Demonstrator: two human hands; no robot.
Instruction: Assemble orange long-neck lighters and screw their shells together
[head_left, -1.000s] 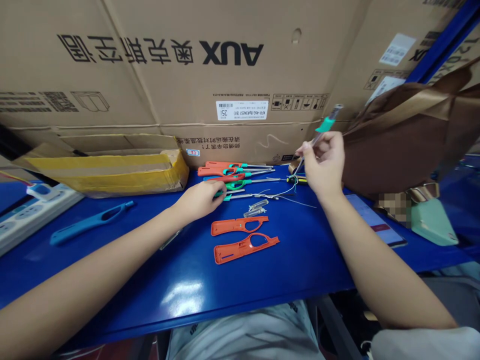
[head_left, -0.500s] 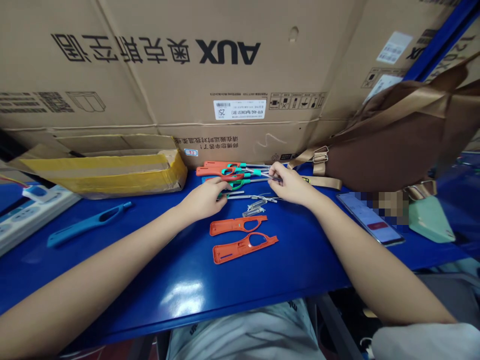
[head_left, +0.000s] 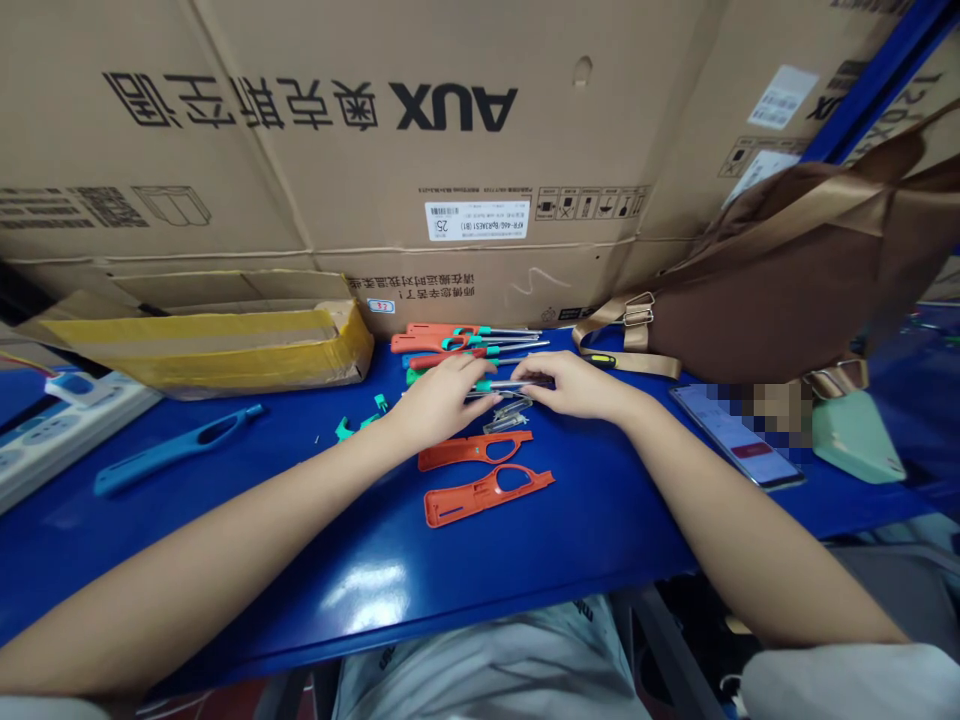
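Observation:
My left hand and my right hand meet over a thin metal lighter tube with a green collar, fingers pinched on its two ends just above the blue table. Behind them lies a row of long orange and green lighters. In front of my hands lie two orange lighter shell halves, inner side up, and small clear parts. A green trigger piece lies to the left of my left hand.
A blue shell half lies at the left, near a power strip and a yellow-taped flat carton. Large cardboard boxes wall the back. A brown bag, a phone and a pale green case sit at the right.
My right hand came down from the air with the green-collared tube to the table. My left hand shifted right to meet it. A green trigger piece now shows at the left.

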